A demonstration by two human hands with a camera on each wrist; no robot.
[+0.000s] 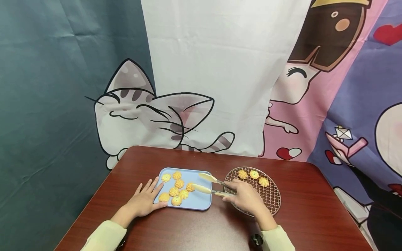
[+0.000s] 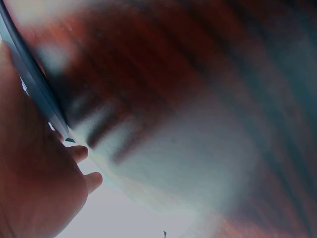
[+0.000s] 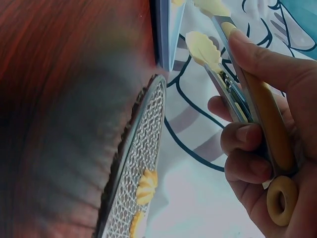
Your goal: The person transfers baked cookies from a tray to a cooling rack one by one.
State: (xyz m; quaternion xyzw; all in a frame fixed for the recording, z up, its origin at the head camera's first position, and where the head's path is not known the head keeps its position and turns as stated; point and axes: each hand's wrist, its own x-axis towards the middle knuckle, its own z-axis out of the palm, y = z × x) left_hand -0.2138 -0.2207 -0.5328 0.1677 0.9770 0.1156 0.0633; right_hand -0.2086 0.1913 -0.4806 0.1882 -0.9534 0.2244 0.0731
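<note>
In the head view, your left hand (image 1: 142,201) is resting at the lower left of centre, fingers straight and spread, touching the left side of the blue tray (image 1: 201,203). Eight cookies (image 1: 179,183) are lying on that tray, mostly towards its left and middle. Right of centre, your right hand (image 1: 246,197) is gripping the tongs (image 1: 204,189); their tips are standing apart, the lower one close by the rightmost cookie (image 1: 190,188), though you cannot tell whether it is touching. Three more cookies are sitting along the top of the round rack (image 1: 269,198).

The cookies are looking light, dry and brittle, with piped ridges that would probably chip under a hard squeeze; a soft hold low on opposite sides should suit them best.

In the left wrist view, your hand is filling the left edge, beside the tray's slanting side at upper left; the rest is blurring.

In the right wrist view, your fingers are curling around the tongs at right, the tips spreading with nothing between them; two cookies are showing on the rack at bottom centre.
</note>
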